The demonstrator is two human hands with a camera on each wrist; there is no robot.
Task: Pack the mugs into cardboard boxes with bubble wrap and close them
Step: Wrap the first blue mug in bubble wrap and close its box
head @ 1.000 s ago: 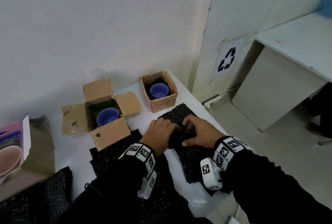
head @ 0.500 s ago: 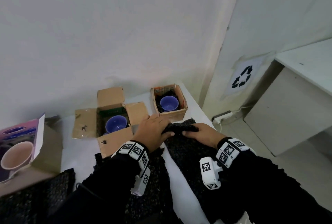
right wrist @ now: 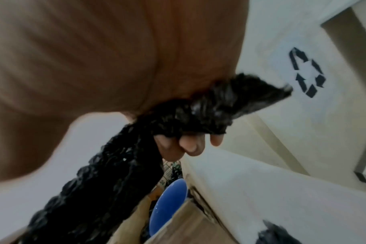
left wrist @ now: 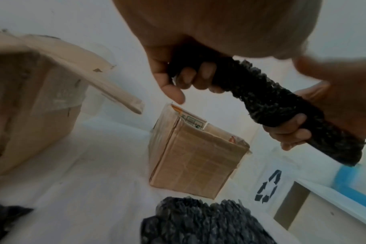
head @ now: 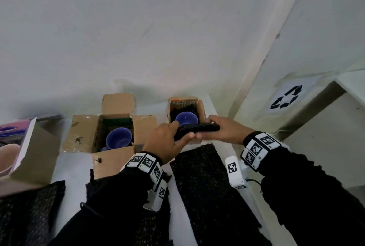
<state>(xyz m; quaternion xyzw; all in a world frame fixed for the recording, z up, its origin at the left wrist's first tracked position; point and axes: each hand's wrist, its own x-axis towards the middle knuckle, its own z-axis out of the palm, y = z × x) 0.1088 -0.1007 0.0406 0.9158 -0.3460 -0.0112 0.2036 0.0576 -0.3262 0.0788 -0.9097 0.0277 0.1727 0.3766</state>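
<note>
A folded wad of black bubble wrap [head: 197,130] is held level just above the small open cardboard box [head: 202,110], which holds a blue mug [head: 186,118]. The left hand [head: 166,143] and right hand [head: 225,130] each keep a clenched grip on 1 end. Left of it stands a larger open box [head: 83,133] with another blue mug [head: 118,140]. More black wrap sheets [head: 207,186] lie on the white bench [head: 73,166].

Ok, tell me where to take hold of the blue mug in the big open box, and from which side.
Grip the blue mug by its rim, coming straight down from above. It sits upright in the large cardboard box, mouth open upward, and the box walls block its sides. All four flaps lie folded outward, so the top is free. Its handle cannot be clearly made out.
</note>
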